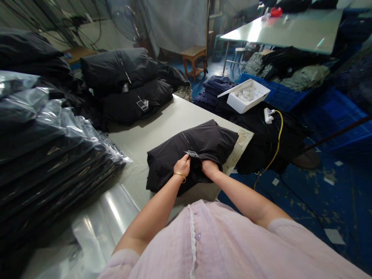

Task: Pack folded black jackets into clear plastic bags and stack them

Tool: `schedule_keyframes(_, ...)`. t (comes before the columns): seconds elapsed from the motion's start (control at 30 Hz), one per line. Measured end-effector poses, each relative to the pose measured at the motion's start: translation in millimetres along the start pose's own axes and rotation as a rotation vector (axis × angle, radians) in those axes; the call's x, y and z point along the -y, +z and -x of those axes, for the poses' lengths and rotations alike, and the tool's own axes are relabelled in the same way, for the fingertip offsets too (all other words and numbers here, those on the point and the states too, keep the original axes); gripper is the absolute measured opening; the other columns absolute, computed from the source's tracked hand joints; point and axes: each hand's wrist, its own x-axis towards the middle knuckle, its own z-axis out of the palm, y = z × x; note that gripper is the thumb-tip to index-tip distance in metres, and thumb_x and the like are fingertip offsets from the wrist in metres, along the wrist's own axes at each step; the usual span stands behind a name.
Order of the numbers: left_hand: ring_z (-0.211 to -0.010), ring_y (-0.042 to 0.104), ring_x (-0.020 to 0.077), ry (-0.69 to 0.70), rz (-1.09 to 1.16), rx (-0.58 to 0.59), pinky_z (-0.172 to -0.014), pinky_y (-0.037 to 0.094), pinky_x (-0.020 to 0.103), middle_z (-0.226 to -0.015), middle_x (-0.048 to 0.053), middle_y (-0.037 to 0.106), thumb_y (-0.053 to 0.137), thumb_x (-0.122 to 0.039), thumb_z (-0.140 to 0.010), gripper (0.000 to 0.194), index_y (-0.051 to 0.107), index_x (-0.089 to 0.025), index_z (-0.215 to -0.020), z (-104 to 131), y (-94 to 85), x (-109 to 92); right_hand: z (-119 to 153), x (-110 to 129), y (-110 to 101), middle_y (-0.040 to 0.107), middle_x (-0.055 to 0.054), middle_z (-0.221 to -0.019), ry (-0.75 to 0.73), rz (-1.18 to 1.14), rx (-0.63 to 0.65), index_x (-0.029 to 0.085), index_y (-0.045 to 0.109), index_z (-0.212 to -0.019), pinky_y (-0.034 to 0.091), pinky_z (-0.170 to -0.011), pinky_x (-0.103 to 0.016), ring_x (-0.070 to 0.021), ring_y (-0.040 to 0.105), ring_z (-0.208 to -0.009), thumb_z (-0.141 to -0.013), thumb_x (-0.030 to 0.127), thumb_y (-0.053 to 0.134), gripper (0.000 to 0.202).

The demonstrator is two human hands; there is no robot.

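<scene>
A folded black garment [200,135] with a short zip line lies on the pale table in front of me. My left hand [182,166], with a gold bangle at the wrist, is closed at its near side, thumb and fingers pinching the cloth beside a black-and-white hang tag [192,154]. Just right of the tag, my right hand [209,168] reaches in under a fold of the garment. The cloth covers its fingers, so their grip does not show.
Bagged black garments [58,155] are stacked high at left, with clear plastic bags [107,213] below. More folded garments [128,93] sit at the table's [139,139] far end. Right of the table are an open white box [248,97], a power strip [269,115] with yellow cord, and blue crates [334,116].
</scene>
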Motion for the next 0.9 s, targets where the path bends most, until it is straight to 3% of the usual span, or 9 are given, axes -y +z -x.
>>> schedule_keyframes(0.23, -0.102, 0.066, 0.0239, -0.011, 0.012, -0.030, -0.078, 0.044, 0.028, -0.115, 0.004, 0.071, 0.039, -0.037, -0.095, 0.036, 0.062, -0.034, -0.123, -2, 1.3, -1, -7, -3, 8, 0.059, -0.012, -0.133, 0.096, 0.038, -0.028, 0.019, 0.057, -0.132, 0.032, -0.111, -0.039, -0.0271, 0.050, -0.124, -0.085, 0.023, 0.058, 0.047)
schedule_keyframes(0.4, -0.104, 0.066, 0.0243, -0.042, 0.020, -0.038, -0.081, 0.044, 0.028, -0.117, 0.005, 0.071, 0.038, -0.037, -0.096, 0.038, 0.060, -0.032, -0.126, -5, 5.8, 3, -17, -2, 19, 0.051, -0.014, -0.142, 0.221, 0.048, 0.077, 0.015, 0.052, -0.136, 0.032, -0.111, -0.037, -0.0279, 0.048, -0.128, -0.080, 0.036, 0.068, 0.061)
schedule_keyframes(0.57, -0.107, 0.064, 0.0235, -0.056, 0.042, -0.042, -0.084, 0.045, 0.028, -0.119, 0.004, 0.070, 0.040, -0.037, -0.095, 0.037, 0.060, -0.032, -0.126, -7, 8.4, 6, -24, -4, 27, 0.059, -0.013, -0.132, 0.218, 0.029, 0.094, 0.018, 0.060, -0.125, 0.034, -0.109, -0.036, -0.0259, 0.051, -0.124, -0.085, 0.031, 0.061, 0.041)
schedule_keyframes(0.7, -0.107, 0.064, 0.0251, -0.067, 0.068, -0.060, -0.084, 0.045, 0.030, -0.120, 0.005, 0.069, 0.040, -0.038, -0.095, 0.038, 0.060, -0.031, -0.127, -5, 6.7, 6, -16, -11, 28, 0.068, -0.010, -0.112, 0.133, -0.146, 0.090, 0.019, 0.067, -0.106, 0.044, -0.096, -0.035, -0.0233, 0.060, -0.103, -0.086, 0.026, 0.057, 0.023)
schedule_keyframes(0.9, -0.109, 0.063, 0.0234, -0.032, 0.153, -0.086, -0.088, 0.045, 0.030, -0.122, 0.003, 0.069, 0.042, -0.037, -0.095, 0.038, 0.060, -0.032, -0.127, -10, 9.0, 9, -8, -27, 18, 0.069, -0.002, -0.090, -0.055, -0.600, 0.154, 0.018, 0.068, -0.095, 0.046, -0.084, -0.031, -0.0172, 0.060, -0.084, -0.079, 0.029, 0.061, 0.020)
